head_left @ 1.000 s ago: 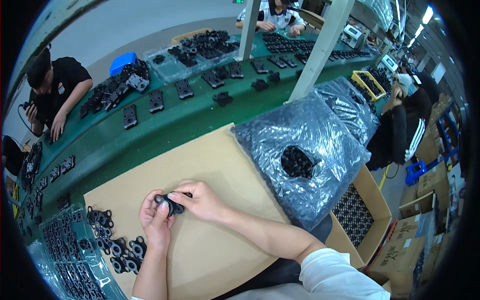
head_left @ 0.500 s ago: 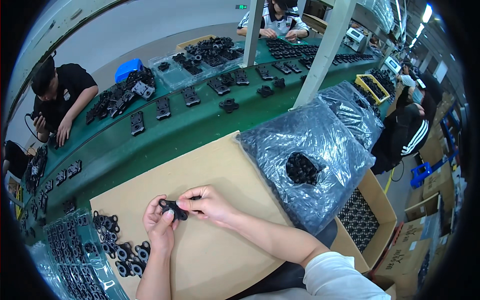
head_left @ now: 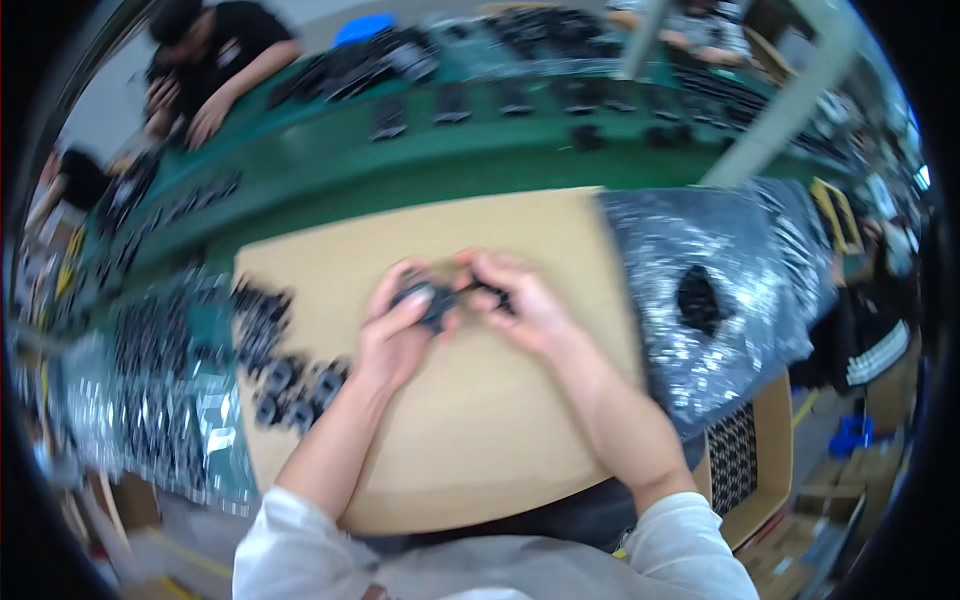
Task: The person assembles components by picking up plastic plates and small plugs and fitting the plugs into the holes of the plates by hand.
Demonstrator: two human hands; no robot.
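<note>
1. A black part [head_left: 432, 302] is held in the left hand [head_left: 398, 322], pinched between the thumb on top and the fingers curled beneath it.
2. A small dark piece [head_left: 494, 294] is pinched between the thumb and fingers of the right hand [head_left: 520, 300]; its exact shape is lost to blur.
3. Both are held above the far half of the board [head_left: 480, 430], the hands close together; whether the part and the piece touch cannot be told.
4. The work on this part is judged to be midway: it has been taken up, and neither it nor the piece has been set down.
5. Loose parts [head_left: 300, 388], some with grey rings, are gathered at the board's left edge. Whether they are finished or waiting cannot be told.
6. Many more dark parts are laid in rows in the clear tray [head_left: 222, 412] just left of the board, so much of the batch is judged to be on hand there.
7. Small black items are seen through a hole in the bag [head_left: 650, 300], which is laid by the board's right edge; patterned pieces are packed in the box [head_left: 777, 440] below it.
8. Spaced-out plates [head_left: 452, 103] are lined up on the green belt [head_left: 420, 165] beyond, untouched by either hand.
</note>
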